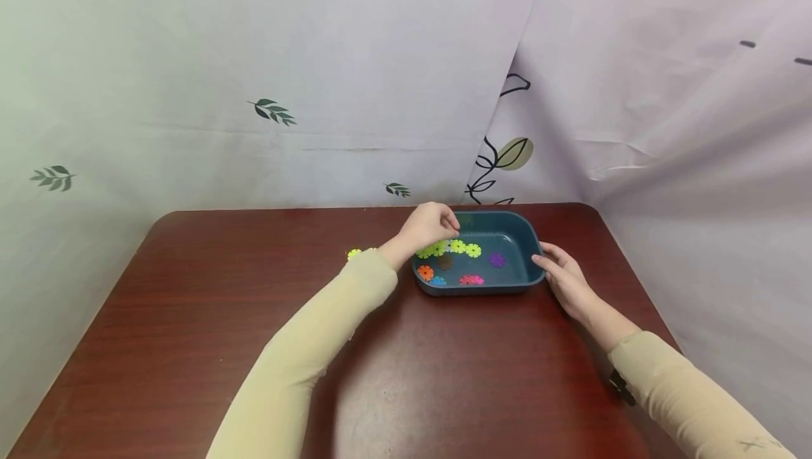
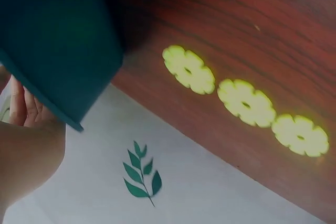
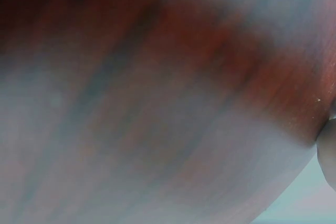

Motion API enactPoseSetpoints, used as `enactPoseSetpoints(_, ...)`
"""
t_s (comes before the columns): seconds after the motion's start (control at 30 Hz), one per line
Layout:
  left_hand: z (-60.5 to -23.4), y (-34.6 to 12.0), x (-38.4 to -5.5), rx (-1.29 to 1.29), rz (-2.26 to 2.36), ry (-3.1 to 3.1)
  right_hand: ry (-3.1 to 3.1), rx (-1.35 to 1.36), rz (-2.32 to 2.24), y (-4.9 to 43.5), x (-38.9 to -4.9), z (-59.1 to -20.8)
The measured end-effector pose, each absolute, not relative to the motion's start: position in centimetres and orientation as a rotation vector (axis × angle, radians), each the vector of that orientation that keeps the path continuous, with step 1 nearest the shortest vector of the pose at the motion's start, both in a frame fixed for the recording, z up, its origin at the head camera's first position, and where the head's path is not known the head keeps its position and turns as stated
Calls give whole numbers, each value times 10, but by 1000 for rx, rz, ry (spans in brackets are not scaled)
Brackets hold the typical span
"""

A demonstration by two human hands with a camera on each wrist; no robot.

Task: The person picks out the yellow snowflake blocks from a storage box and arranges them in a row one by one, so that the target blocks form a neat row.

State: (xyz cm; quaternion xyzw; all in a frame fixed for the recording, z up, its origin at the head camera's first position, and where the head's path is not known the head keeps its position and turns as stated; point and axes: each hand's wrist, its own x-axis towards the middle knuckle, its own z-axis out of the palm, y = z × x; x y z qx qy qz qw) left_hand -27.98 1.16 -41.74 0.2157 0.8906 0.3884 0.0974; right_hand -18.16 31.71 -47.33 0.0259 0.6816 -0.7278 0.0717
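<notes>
A dark blue-green plastic tub (image 1: 488, 289) stands toward the back right of the table. Flower-shaped plastic discs lie in it: several yellow-green ones (image 1: 473, 250), an orange one (image 1: 426, 273), a purple one (image 1: 497, 260), a brown one (image 1: 445, 261), plus blue and pink ones. My left hand (image 1: 433, 225) hangs over the tub's left end, fingers bent downward; I cannot tell whether a disc is between them. My right hand (image 1: 567, 281) grips the tub's right wall, thumb at the rim. In the left wrist view, three yellow discs (image 2: 246, 103) lie in a row beside the tub.
The reddish-brown wooden table (image 1: 254, 290) has rounded back corners. A pale wall covering (image 1: 342, 78) with leaf prints rises right behind it. My left sleeve (image 1: 317, 332) partly covers the loose yellow discs in the head view. The right wrist view is mostly blurred tabletop.
</notes>
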Motion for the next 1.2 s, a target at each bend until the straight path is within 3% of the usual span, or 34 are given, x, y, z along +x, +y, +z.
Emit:
enactPoseSetpoints(0.5, -434, 44, -275, 660, 1106, 2611, 2045, 92, -2178, 316, -182, -473)
enactPoseSetpoints(1.2, -449, 55, -279, 799, 897, 2652, 2052, 89, -2172, 318, -183, -473)
